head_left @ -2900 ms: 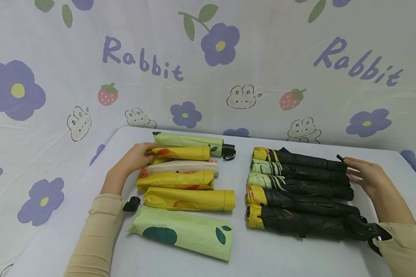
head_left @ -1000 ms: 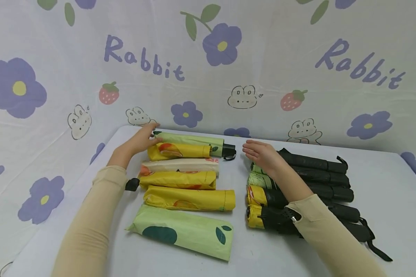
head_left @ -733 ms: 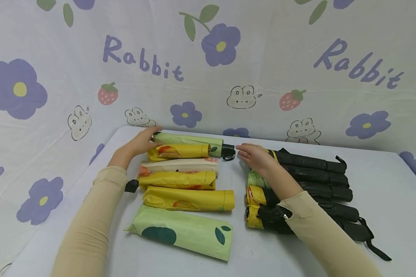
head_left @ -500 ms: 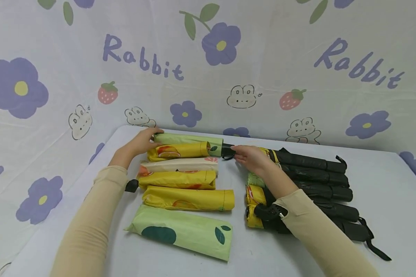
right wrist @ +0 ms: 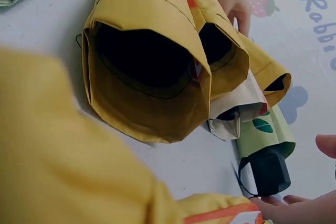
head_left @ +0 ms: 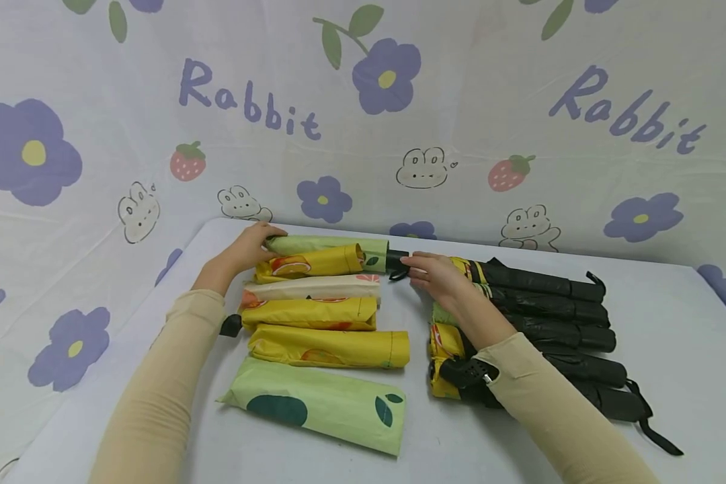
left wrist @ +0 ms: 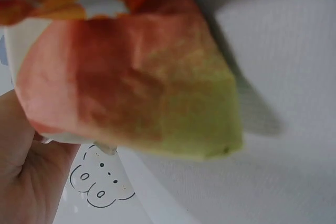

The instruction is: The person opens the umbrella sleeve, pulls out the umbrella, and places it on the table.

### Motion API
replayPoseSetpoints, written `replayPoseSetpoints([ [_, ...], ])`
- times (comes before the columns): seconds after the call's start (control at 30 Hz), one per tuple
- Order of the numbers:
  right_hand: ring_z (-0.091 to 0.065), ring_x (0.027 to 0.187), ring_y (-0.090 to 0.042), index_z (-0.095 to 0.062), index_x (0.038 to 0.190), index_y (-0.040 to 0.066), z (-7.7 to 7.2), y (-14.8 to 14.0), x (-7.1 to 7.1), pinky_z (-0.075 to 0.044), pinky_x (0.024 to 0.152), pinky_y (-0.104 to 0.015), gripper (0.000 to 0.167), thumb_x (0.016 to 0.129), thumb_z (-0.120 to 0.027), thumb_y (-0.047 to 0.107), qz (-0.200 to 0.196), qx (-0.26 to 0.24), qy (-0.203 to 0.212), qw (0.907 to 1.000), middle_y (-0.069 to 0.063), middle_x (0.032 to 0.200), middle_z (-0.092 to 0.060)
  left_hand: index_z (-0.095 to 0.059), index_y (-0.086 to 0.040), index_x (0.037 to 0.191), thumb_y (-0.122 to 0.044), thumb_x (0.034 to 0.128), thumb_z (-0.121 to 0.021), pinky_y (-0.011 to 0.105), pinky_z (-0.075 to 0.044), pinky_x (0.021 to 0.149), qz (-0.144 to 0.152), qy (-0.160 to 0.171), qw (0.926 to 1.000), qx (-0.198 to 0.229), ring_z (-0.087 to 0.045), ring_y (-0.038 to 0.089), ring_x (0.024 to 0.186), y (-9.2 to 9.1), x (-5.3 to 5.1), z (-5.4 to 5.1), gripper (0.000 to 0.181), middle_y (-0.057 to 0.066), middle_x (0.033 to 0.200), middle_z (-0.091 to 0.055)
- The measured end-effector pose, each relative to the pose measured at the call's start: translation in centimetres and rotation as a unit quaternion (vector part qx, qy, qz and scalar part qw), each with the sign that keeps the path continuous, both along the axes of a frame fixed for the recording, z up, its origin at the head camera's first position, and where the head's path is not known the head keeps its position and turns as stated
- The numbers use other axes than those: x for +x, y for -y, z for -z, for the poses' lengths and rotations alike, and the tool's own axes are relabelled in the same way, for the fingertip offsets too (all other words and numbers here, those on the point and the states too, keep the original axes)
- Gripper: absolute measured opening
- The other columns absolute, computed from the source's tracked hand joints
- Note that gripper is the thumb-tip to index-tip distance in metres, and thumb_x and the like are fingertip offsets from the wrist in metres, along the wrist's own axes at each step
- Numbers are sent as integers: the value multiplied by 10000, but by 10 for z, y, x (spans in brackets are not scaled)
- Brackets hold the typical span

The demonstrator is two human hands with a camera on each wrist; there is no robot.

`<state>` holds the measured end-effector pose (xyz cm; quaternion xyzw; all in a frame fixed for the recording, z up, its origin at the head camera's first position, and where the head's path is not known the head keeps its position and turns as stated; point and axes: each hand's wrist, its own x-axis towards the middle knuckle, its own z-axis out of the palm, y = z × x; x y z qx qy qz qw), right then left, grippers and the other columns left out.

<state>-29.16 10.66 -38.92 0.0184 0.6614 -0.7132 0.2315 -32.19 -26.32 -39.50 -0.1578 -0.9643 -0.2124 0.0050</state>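
Observation:
At the back of the table my left hand (head_left: 245,247) holds the left end of a folded umbrella in a light green sleeve (head_left: 333,243), fingers behind and thumb in front. Its black handle (right wrist: 269,172) sticks out on the right. My right hand (head_left: 444,279) has its fingertips at that handle, thumb spread apart in the right wrist view. A yellow fruit-print sleeve (head_left: 314,262) lies against the front of the green one, its right end tilted up. In the left wrist view, a pink-and-orange patterned sleeve (left wrist: 121,87) hides much of the left hand (left wrist: 31,182).
Nearer lie a cream sleeve (head_left: 314,289), two more yellow sleeves (head_left: 329,347) and a wide green sleeve (head_left: 320,403). Several black folded umbrellas (head_left: 575,366) lie in a row on the right, partly under the right arm. A printed cloth (head_left: 460,121) hangs behind the table.
My right hand has crossed left from the black umbrellas' handle ends to the green-sleeved umbrella's handle. My left hand has moved back and closed on its other end. The yellow sleeve's right end has tilted up.

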Motion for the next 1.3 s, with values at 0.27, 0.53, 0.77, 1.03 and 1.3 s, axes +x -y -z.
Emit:
replayPoseSetpoints([
  [0.27, -291, 1462, -351, -166, 1543, -14, 1, 1, 0, -305, 1195, -376, 626, 997, -469, 30, 500, -865, 163, 9949, -144, 1640, -105, -560, 49, 1308, 30, 880, -653, 515, -460, 1009, -26, -63, 9999, 73, -505, 406, 1154, 4, -3, 5, 438, 274, 1244, -524],
  [0.53, -348, 1437, -329, -255, 1517, -31, 1, 1, -1, -356, 1164, -373, 579, 987, -486, -3, 291, -1050, -12, 9940, -169, 1610, -218, -537, 9, 1336, 32, 887, -647, 521, -471, 1009, -50, 97, 9995, 280, -549, 412, 1192, 9, -4, 7, 463, 255, 1341, -554],
  [0.77, -356, 1440, -297, -237, 1521, -29, 3, 7, -2, -383, 1145, -350, 628, 964, -529, -25, 284, -830, -101, 9961, -180, 1601, -229, -531, -4, 1349, 35, 883, -648, 523, -474, 1007, -68, 95, 9993, 365, -551, 418, 1189, 11, -4, 9, 482, 252, 1343, -554],
  [1.03, -412, 1400, -306, -273, 1513, -11, 3, 9, 0, -426, 1107, -324, 613, 971, -555, 39, 330, -532, -278, 9977, -177, 1565, -295, -536, -13, 1344, 44, 869, -655, 525, -480, 1001, -17, 39, 9988, 490, -565, 427, 1167, 13, -5, 14, 493, 252, 1312, -574],
  [1.3, -435, 1380, -308, -278, 1513, -7, 1, 8, 0, -411, 1120, -335, 603, 978, -550, 56, 410, -519, -279, 9974, -194, 1548, -311, -530, -24, 1366, 61, 864, -644, 514, -504, 972, -51, 93, 9986, 525, -585, 439, 1151, 13, -7, 17, 521, 260, 1310, -578],
])
